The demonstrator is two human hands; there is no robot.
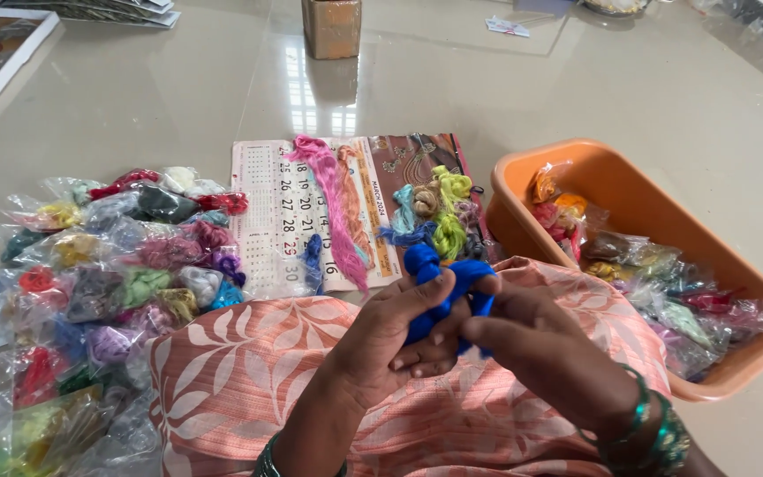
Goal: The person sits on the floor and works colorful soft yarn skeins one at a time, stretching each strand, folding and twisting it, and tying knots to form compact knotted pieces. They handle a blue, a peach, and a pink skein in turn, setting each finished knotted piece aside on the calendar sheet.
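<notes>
Both hands close their grip on a bright blue skein of thread (439,287) above a lap draped in peach leaf-print cloth (249,371): the left hand (395,331) pinches the bundle from below with thumb across it, while the right hand (532,340), with green bangles (660,433) at its wrist, wraps over it from the side. Loose ends twisted this tightly could knot, or the skein could slip and unravel across the lap. On the pale floor (178,97) ahead lies a calendar sheet (267,212), white with a printed grid, beside a brown patterned page; pink thread (333,199), green thread (448,212) and further skeins rest on it and could tangle together. At left, a heap of clear plastic packets of coloured thread (108,265) spreads wide; at right, an orange plastic tub (655,216) holds more such packets. A brown box (331,26) stands farther off.
</notes>
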